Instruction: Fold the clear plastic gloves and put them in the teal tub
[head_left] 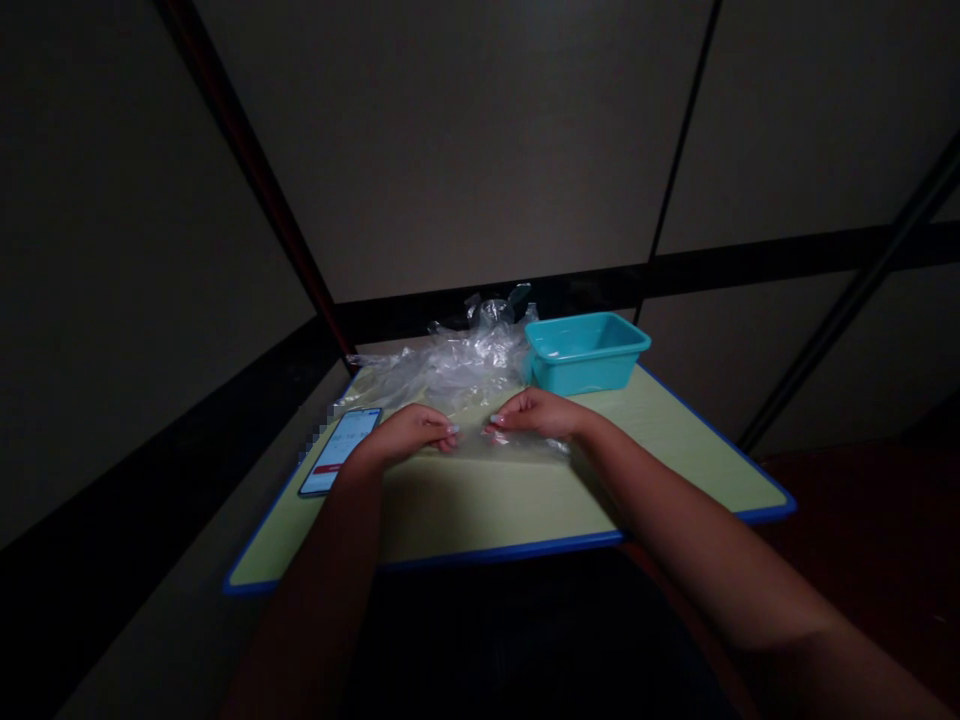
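**2 hands pinch a clear plastic sheet on a green tabletop**

The left hand [409, 432] and the right hand [534, 413] rest side by side near the middle of the tabletop [675, 450], knuckles up, fingers curled inward. Both are nearly closed, fingertips pinching a flat piece of clear plastic [517, 443] that lies on the surface between and under them. The 2 sets of fingertips sit close together, just apart.

Behind the hands, a crumpled pile of clear plastic bags [450, 365] spreads toward the far edge. Just right of that pile stands a teal plastic bin [585, 355], touching it. A phone [339, 450] with a lit screen lies flat just left of the left hand.

The tabletop is pale green with a blue rim. Around it the room is dim, with plain grey wall panels crossed by dark bands.
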